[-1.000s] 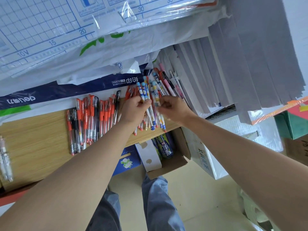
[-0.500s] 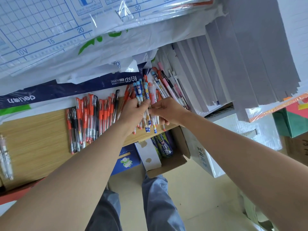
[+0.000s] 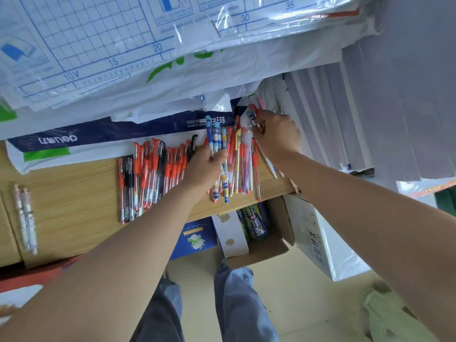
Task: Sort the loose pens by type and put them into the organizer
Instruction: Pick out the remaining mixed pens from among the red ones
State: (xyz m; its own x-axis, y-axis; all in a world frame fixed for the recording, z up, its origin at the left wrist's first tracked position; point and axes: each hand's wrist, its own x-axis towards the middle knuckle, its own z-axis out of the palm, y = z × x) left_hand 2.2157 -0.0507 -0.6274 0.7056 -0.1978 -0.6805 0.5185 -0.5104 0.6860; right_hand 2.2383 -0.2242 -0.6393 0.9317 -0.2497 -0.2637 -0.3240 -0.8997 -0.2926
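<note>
1. The left hand (image 3: pixel 204 166) grips three blue cartoon pens (image 3: pixel 216 138) above the bench (image 3: pixel 69 201).
2. The right hand (image 3: pixel 277 137) pinches another patterned pen (image 3: pixel 252 117) farther back.
3. The red pens (image 3: pixel 153 169) lie in a row just left.

Plastic-wrapped paper packs (image 3: pixel 98 58) piled on wooden desk (image 3: pixel 61 206); open cardboard box (image 3: pixel 271 248) on floor below, blue box (image 3: pixel 195 239) beside.
</note>
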